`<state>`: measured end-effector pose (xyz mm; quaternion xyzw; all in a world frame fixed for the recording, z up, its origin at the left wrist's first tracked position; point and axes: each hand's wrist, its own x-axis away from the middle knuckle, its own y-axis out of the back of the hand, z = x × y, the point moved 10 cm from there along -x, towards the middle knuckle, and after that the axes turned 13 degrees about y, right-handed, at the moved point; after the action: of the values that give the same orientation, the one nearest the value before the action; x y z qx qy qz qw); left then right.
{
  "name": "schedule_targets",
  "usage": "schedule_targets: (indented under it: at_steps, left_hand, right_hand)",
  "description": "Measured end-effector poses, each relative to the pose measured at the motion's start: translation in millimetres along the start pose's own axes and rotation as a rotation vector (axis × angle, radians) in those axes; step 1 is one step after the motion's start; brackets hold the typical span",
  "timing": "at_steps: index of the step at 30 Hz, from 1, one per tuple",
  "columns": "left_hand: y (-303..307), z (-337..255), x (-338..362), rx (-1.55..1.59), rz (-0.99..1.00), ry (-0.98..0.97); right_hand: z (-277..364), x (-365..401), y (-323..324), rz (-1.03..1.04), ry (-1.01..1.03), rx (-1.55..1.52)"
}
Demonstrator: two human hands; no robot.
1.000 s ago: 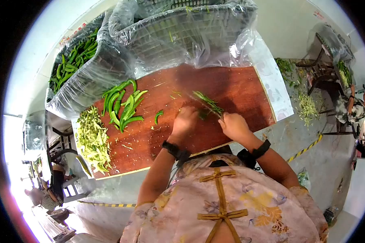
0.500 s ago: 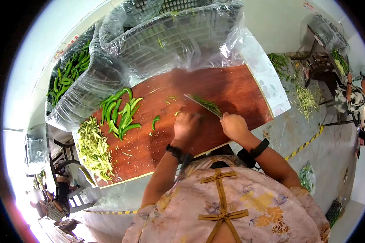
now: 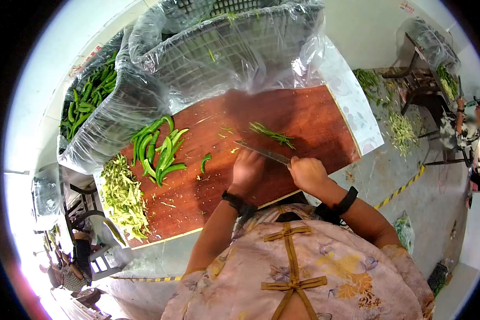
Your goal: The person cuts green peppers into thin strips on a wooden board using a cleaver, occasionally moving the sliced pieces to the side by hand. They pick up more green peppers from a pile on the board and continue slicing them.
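Observation:
My right hand (image 3: 309, 175) is wrapped round the handle of a knife (image 3: 266, 153), whose blade points left across the reddish-brown board (image 3: 218, 202). Close to the blade's tip is my left hand (image 3: 247, 169), smeared by motion. Its fingers and anything in them cannot be made out. Beyond the knife, apart from the blade, lies a small bundle of thin green pepper strips (image 3: 272, 135). Farther left on the board are several long green peppers (image 3: 168, 152), some cut open, and one short curved pepper piece (image 3: 205, 162). A pile of pale green shreds (image 3: 124, 200) covers the left end.
Plastic-lined baskets stand along the far side: a large basket (image 3: 229, 58) in the middle and one full of green peppers (image 3: 93, 96) at left. Scraps (image 3: 402, 130) lie on the floor at right. Other people (image 3: 466, 120) sit at the far right and lower left.
The knife has moved toward me and away from the pepper strips, which now lie alone on the board. My left hand has shifted slightly and stays blurred.

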<state>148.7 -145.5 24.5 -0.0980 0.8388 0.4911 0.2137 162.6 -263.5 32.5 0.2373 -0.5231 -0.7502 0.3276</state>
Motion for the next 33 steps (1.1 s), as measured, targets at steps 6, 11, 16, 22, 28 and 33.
schedule_targets:
  at_steps: [6,11,16,22,28,33]
  left_hand:
    - [0.3,1.9,0.2,0.018,-0.007,-0.024]
    - [1.6,2.7,-1.0,0.023,-0.002,-0.038]
    - [-1.3,7.5,-1.5,0.073,0.031,-0.005]
    - [-4.8,11.4,-0.3,0.113,0.109,-0.005]
    - [7.1,2.1,-4.6,0.092,0.041,-0.027]
    - [2.9,9.9,0.9,0.121,0.016,-0.029]
  right_hand:
    - [1.2,-3.3,-7.3,0.027,0.025,0.036]
    - [4.3,-9.6,-4.8,0.047,0.017,0.026]
    - [7.6,-16.7,-2.5,0.077,0.048,-0.045]
    - [-0.6,-34.1,-26.7,0.111,-0.053,-0.082]
    - [-6.8,-50.6,-23.9,0.021,-0.080,-0.015]
    - [-6.9,-25.5,-5.8,-0.098,-0.050,-0.077]
